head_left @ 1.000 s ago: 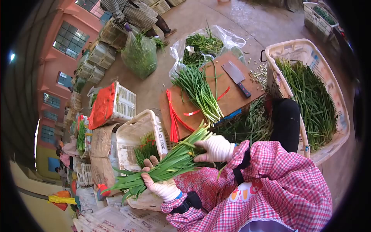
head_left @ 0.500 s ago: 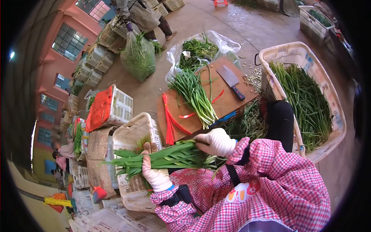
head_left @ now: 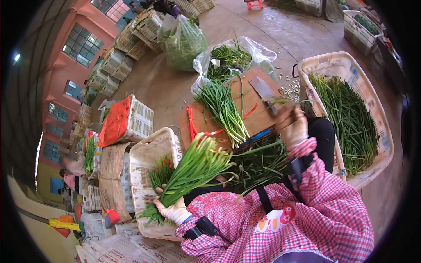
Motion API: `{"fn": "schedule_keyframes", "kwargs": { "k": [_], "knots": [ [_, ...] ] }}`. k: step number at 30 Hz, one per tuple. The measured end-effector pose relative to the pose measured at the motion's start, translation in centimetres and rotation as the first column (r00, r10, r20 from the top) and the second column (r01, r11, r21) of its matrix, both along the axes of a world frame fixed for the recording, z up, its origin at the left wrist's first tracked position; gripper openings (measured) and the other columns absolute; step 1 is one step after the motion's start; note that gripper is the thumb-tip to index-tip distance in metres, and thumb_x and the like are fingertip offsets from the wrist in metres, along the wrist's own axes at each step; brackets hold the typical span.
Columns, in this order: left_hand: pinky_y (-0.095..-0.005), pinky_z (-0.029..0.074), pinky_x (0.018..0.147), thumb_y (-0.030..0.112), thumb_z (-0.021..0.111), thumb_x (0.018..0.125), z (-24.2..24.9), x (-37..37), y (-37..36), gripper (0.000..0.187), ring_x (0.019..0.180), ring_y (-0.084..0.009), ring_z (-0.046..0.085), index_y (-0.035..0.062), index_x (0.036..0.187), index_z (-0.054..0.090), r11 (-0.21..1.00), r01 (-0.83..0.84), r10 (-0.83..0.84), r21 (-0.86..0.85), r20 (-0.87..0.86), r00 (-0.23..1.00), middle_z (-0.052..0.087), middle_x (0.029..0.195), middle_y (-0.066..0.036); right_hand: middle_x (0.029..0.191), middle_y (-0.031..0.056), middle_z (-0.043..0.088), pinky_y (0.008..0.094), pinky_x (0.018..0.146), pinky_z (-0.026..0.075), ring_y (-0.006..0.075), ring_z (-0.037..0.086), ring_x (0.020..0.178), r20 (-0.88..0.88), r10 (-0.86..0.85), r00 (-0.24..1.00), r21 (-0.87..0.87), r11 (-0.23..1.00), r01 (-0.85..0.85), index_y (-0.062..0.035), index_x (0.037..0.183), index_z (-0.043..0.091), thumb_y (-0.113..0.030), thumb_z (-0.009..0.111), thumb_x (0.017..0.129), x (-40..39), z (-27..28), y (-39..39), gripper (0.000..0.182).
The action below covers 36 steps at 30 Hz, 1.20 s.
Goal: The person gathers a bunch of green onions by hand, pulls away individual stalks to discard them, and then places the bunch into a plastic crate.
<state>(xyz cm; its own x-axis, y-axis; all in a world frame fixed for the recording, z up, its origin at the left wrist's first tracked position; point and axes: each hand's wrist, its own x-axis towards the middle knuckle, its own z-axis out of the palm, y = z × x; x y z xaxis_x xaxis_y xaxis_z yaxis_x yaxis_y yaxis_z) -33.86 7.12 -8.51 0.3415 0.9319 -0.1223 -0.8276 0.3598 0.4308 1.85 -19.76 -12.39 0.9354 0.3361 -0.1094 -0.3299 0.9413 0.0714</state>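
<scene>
My left hand [head_left: 173, 209], in a whitish glove with bare fingertips, is wrapped round the lower part of a bunch of chives [head_left: 195, 168]. The bunch slants up to the right, with pale stalk ends at the top. My right hand [head_left: 293, 127] is raised near the cutting board's right edge, its fingers smeared by motion. A blurred pale-green strip of leaf [head_left: 302, 101] shows at its fingertips; I cannot tell whether it is held. On the brown board [head_left: 258, 118] lie another bunch of chives [head_left: 217, 109], a cleaver [head_left: 262, 89] and red ties [head_left: 191, 125].
To the right stands a white crate [head_left: 342, 160] filled with long green leaves. A smaller crate [head_left: 151, 142] with tied chives is at my left. Loose leaves [head_left: 258, 168] lie below the board. Behind it are an open plastic bag of greens [head_left: 230, 57] and a fuller bag [head_left: 184, 46].
My right hand has left the bunch and moved up and right. The bunch in my left hand has tilted upright, stalk ends up. The far bag of greens has moved right.
</scene>
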Motion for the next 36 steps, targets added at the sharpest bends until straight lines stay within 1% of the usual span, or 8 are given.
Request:
{"fn": "schedule_keyframes", "kwargs": {
  "k": [7,10,12,16,20,25,29,36],
  "knots": [
    [-0.0662,0.035,0.096,0.033,0.068,0.08,-0.3,-2.4,2.0,0.02,0.114,-0.0332,0.052,0.013,0.08,0.066,0.975,-0.196,0.209,-0.105,0.134,0.969,0.066,0.11,-0.003,0.076,0.0068,0.063,0.0334,0.058,0.049,0.0208,0.06,0.061,0.298,0.408,0.863,-0.653,0.746,-0.127,-0.0057,0.098,0.056,-0.027,0.053,0.093,-0.9,5.3,-7.6,0.022],
    [-0.0663,0.035,0.096,0.033,0.067,0.081,-0.2,-2.2,1.8,0.02,0.116,-0.0333,0.051,0.0124,0.08,0.067,0.978,-0.203,0.208,-0.044,0.156,0.966,0.066,0.11,-0.003,0.074,0.014,0.065,0.0381,0.064,0.053,0.0272,0.067,0.071,0.244,0.97,0.021,-0.849,0.203,0.488,-0.0051,0.107,0.062,-0.024,0.062,0.083,-2.7,6.3,-7.6,0.031],
    [-0.0642,0.035,0.098,0.032,0.066,0.082,0.0,-1.6,1.3,0.02,0.118,-0.0322,0.05,0.0121,0.081,0.069,0.991,-0.133,0.127,0.021,0.195,0.973,0.065,0.112,-0.003,0.076,0.0198,0.063,0.0422,0.066,0.051,0.0365,0.063,0.071,-0.115,0.993,-0.015,-0.657,-0.065,0.751,-0.0108,0.119,0.057,-0.027,0.066,0.075,-5.0,8.8,-5.8,0.048],
    [-0.0607,0.033,0.102,0.03,0.067,0.081,1.4,0.4,0.0,0.02,0.12,-0.0318,0.048,0.0109,0.078,0.068,0.991,-0.076,0.053,0.108,0.205,0.977,0.065,0.112,-0.003,0.087,0.0039,0.064,0.026,0.069,0.051,0.0092,0.059,0.076,0.146,0.927,0.345,-0.94,0.239,-0.243,-0.0048,0.132,0.047,-0.016,0.062,0.088,-9.0,8.2,-0.1,0.048],
    [-0.0519,0.034,0.105,0.034,0.064,0.085,2.9,3.5,-2.0,0.021,0.123,-0.025,0.046,0.0143,0.082,0.07,0.963,0.014,-0.045,0.269,0.111,0.993,0.063,0.115,0.001,0.08,0.0078,0.065,0.0253,0.045,0.045,0.0138,0.06,0.057,0.128,0.922,0.366,-0.763,0.327,-0.557,-0.0056,0.129,0.045,-0.021,0.063,0.088,-12.3,5.6,7.3,0.048],
    [-0.0451,0.037,0.104,0.029,0.066,0.084,2.4,3.8,0.0,0.02,0.119,-0.0205,0.048,0.0124,0.095,0.068,0.935,0.09,-0.124,0.343,0.078,0.989,0.061,0.116,-0.001,0.065,0.0056,0.063,0.0278,0.049,0.045,0.0143,0.058,0.053,0.284,0.946,0.154,-0.788,0.322,-0.524,-0.0019,0.094,0.061,-0.03,0.061,0.089,-12.7,4.2,7.0,0.028],
    [-0.0307,0.04,0.1,0.01,0.068,0.08,1.2,3.0,3.2,0.053,0.11,-0.0132,0.052,0.0019,0.127,0.045,0.981,0.186,-0.137,-0.055,0.48,0.867,0.059,0.118,-0.004,0.067,0.0061,0.063,0.0274,0.059,0.047,0.014,0.06,0.06,0.356,0.935,-0.004,-0.661,0.248,-0.708,-0.0004,0.089,0.061,-0.023,0.06,0.091,-11.3,3.2,2.5,0.023],
    [-0.0472,0.039,0.102,0.007,0.069,0.073,1.7,2.1,5.5,0.027,0.116,-0.0298,0.052,0.0008,0.098,0.06,0.98,-0.168,0.197,-0.111,0.353,0.915,0.063,0.114,-0.012,0.084,0.0111,0.067,0.0349,0.071,0.051,0.021,0.065,0.076,-0.112,0.903,-0.415,-0.981,-0.034,0.191,-0.0032,0.103,0.064,-0.028,0.06,0.088,-6.1,4.3,-3.9,0.03]
  ]
}}
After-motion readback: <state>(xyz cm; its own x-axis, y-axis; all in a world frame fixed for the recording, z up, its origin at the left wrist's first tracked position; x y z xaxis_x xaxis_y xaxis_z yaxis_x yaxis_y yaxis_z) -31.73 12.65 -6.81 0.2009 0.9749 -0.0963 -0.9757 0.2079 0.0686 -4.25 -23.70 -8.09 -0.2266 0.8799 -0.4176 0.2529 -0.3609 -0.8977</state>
